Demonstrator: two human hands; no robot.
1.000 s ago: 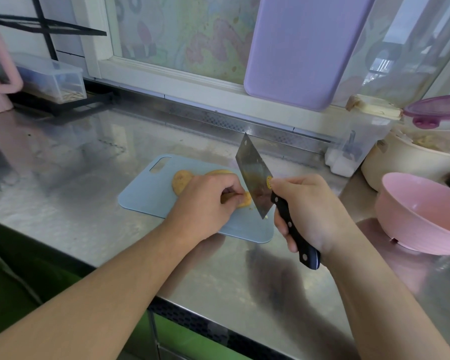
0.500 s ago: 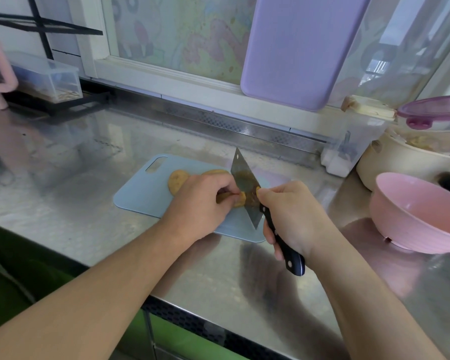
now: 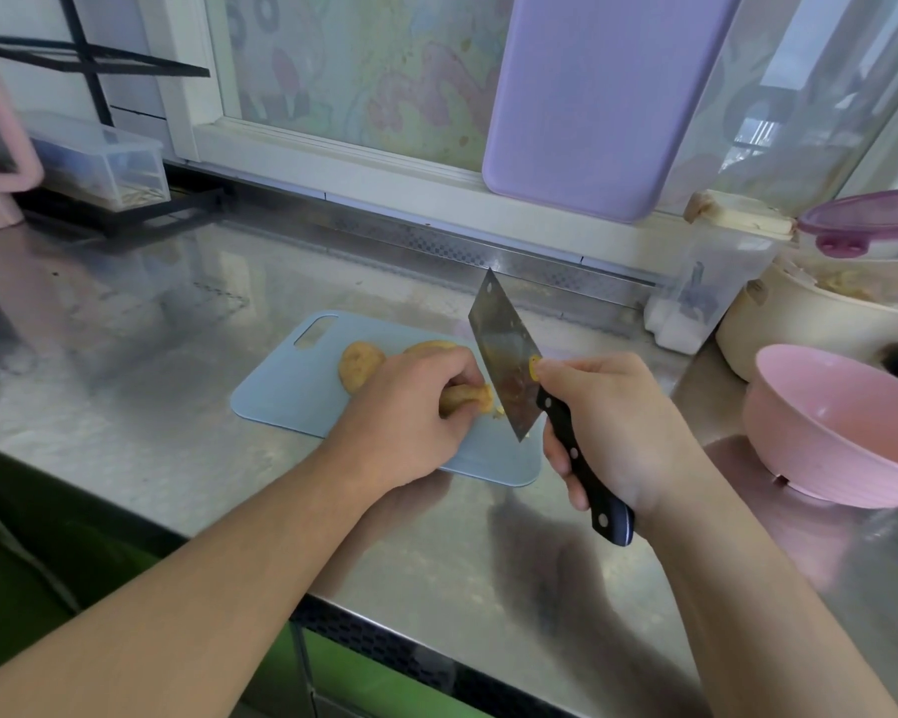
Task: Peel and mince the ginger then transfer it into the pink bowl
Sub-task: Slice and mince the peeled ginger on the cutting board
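Your left hand (image 3: pixel 410 406) rests on the blue cutting board (image 3: pixel 286 401), its fingers (image 3: pixel 457 378) curled round the near end of the ginger (image 3: pixel 465 396) and pinning it to the board. A rounder lobe of the ginger shows beyond your knuckles, further out on the board, and the cut yellow end pokes out just to the right of your fingertips.

Your right hand (image 3: pixel 613 422) grips the black riveted handle of the cleaver (image 3: pixel 509 365), fingers wrapped tight round it with the thumb up by the blade's heel. The blade stands tilted, tip up and away from you, its lower corner just above the board and its flat face right beside the cut end of the ginger. A small yellow slice (image 3: pixel 533 366) clings to the blade just ahead of your thumb.

The pink bowl (image 3: pixel 841 422) sits on the steel tabletop (image 3: pixel 125 365) well to the right of your right hand, apart from the board. Beyond it stands a cream pot (image 3: pixel 778 323), and a lilac board (image 3: pixel 592 106) leans against the window behind the cleaver.
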